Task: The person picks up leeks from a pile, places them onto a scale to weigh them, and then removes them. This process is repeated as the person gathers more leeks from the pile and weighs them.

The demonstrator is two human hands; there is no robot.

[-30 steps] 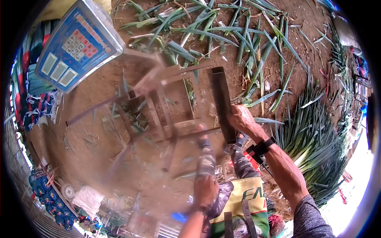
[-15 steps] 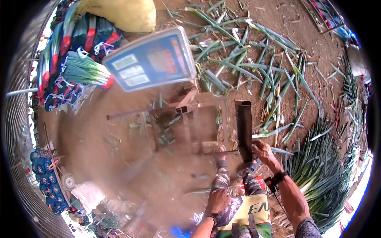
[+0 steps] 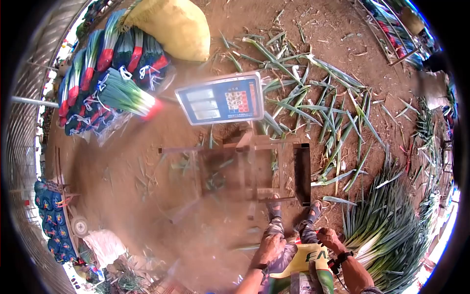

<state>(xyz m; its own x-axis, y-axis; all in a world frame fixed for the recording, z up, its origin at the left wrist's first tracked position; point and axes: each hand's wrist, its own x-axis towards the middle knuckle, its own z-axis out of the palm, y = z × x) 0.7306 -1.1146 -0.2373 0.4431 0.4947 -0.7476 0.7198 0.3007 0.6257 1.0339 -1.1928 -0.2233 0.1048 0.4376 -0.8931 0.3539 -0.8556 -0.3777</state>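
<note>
My left hand (image 3: 271, 249) is over my left thigh, against the camouflage trousers, with its fingers curled in. Whether anything is inside them is hidden. My right hand (image 3: 330, 240) is closed in a loose fist above my right knee, beside the yellow apron (image 3: 303, 259); I cannot make out anything in it. Ahead of my feet stands a metal scale frame (image 3: 240, 171) with a dark upright channel bar (image 3: 302, 174) on its right. A blue scale display (image 3: 220, 99) with a keypad tops its far side. Neither hand touches the frame.
Long leeks (image 3: 391, 230) lie piled at my right. Loose leaves (image 3: 338, 112) litter the ground ahead. Tied leek bundles (image 3: 125, 93) with red wrapping are stacked at upper left beside a yellow sack (image 3: 171, 29). A wheeled cart (image 3: 73, 215) stands at far left. Blur covers the lower left.
My right hand has drawn back from the channel bar's lower end to above my knee. My left hand stays at my thigh. The view has shifted, so the display appears lower and farther right.
</note>
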